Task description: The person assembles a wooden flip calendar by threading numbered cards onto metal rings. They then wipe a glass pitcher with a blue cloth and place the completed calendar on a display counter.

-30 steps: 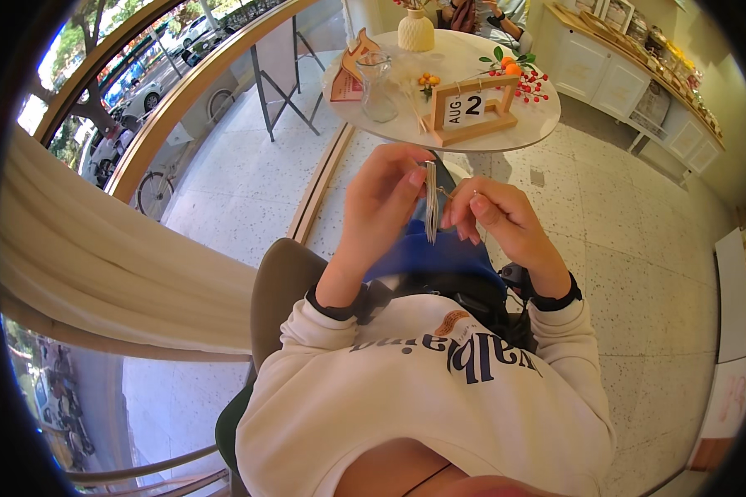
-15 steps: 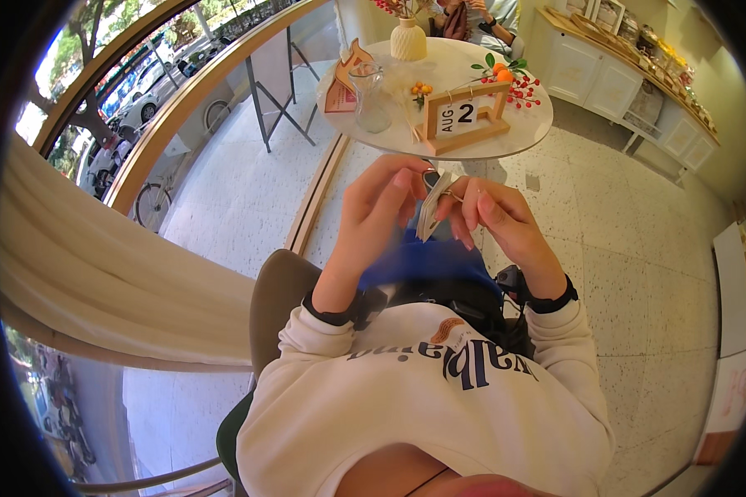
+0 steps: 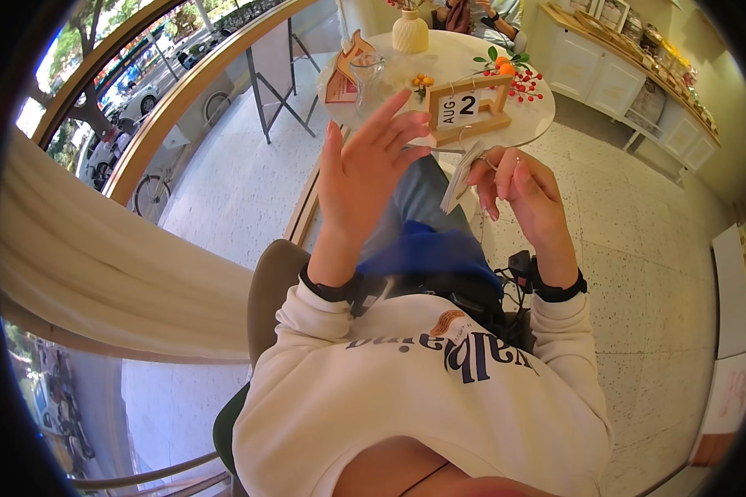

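My right hand (image 3: 532,192) pinches a small bundle of thin white cards (image 3: 461,179) by one end, with what looks like a ring near the fingertips. The cards hang tilted, edges towards me, above my lap. Nothing is in my left hand (image 3: 363,166), which is raised with its fingers spread, to the left of the cards and apart from them. Just beyond the cards, a wooden desk calendar (image 3: 470,110) with white cards in its frame stands at the near edge of the round white table (image 3: 535,132).
On the table are a cream ribbed vase (image 3: 410,33), a clear glass vase (image 3: 368,81), an orange-and-red stand-up card (image 3: 341,87) and red berries (image 3: 525,83) with an orange fruit. Someone sits beyond it. A window and curtain (image 3: 99,265) line the left; white cabinets (image 3: 593,74) stand far right.
My left hand has let go of the cards and moved up and left, its fingers spreading. My right hand has shifted slightly right and up with the cards still held.
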A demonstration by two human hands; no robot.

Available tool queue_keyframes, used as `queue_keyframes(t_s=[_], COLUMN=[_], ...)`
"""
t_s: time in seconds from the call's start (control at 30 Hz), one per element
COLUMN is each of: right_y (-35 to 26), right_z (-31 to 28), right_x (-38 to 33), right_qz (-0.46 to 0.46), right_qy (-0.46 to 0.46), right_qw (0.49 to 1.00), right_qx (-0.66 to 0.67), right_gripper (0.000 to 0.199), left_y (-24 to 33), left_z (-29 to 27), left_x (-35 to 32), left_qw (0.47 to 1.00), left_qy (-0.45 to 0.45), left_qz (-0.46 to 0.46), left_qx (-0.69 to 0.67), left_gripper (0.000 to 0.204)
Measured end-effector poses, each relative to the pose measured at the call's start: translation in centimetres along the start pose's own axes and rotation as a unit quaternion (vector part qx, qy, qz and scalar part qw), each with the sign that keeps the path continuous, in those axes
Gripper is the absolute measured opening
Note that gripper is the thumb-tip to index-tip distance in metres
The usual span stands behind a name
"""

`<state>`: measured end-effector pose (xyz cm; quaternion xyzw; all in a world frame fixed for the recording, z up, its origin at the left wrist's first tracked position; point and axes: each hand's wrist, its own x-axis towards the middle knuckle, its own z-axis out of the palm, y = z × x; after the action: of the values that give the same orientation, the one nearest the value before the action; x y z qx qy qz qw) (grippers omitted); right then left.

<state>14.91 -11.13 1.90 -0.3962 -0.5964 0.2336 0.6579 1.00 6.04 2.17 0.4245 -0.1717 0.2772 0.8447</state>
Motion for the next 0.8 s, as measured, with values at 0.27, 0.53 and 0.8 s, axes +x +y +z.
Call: queue_keyframes(t_s=[0.27,0.53,0.8], right_y=[0.8,5.7,8.6], right_z=[-4.2,-10.3,-13.3], right_x=[0.6,-1.0,0.1], right_qz=[-0.016,0.017,0.055], right_qy=[0.070,0.174,0.246], right_qw=[0.997,0.981,0.963], right_qx=[-0.038,-0.079,-0.099], right_gripper=[0.039,0.036,0.036], left_y=[-1.5,-4.9,-5.4], left_z=[-4.4,-8.8,-10.1], left_x=[3.9,9.1,14.3], left_qw=[0.657,0.429,0.604], left_qy=[-0.077,-0.094,-0.130], left_qz=[0.226,0.326,0.231], left_qx=[0.715,0.837,0.752], left_gripper=[0.045,0.040,0.036])
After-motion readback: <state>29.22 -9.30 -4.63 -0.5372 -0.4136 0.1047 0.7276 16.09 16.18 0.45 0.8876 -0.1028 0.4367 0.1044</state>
